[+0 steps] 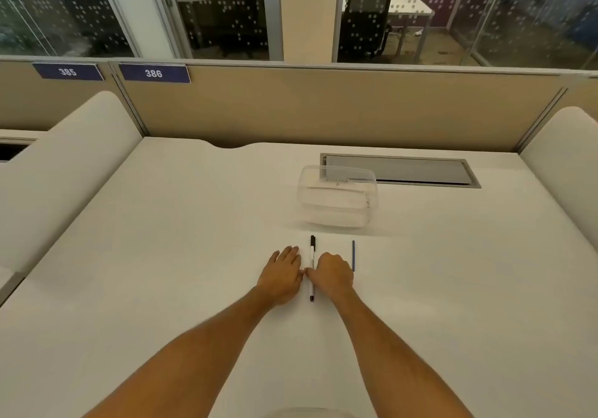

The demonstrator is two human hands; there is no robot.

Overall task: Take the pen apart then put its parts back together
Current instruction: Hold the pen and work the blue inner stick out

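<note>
On the white desk (161,256), nearest the camera, both forearms reach forward and the hands flank the pen (312,269), which lies flat, pointing away from the person. Left hand (283,275): palm down, fingers straight and relaxed, resting on the desk just left of the barrel, thumb tip about touching the right hand's thumb at the pen; it holds nothing. Right hand (331,273): fingers curled under, knuckles up, thumb against the barrel near mid-length. Whether the fingers actually close round the pen cannot be told from this angle.

Pen condition: white barrel, black cap at the far end, dark tip at the near end. It looks whole.

Just right of the right hand, apart from it, lies a thin blue rod (353,256), parallel to the pen; possibly a refill, not certain.

Farther on: a clear plastic box (336,197), then a grey cable hatch (398,172) set in the desk, then the partition with tags 385 and 386.

Judgement: the pick-up for disassembly is in hand. The next move calls for lifting the pen, left hand steadying the barrel, right pulling the cap straight off.
</note>
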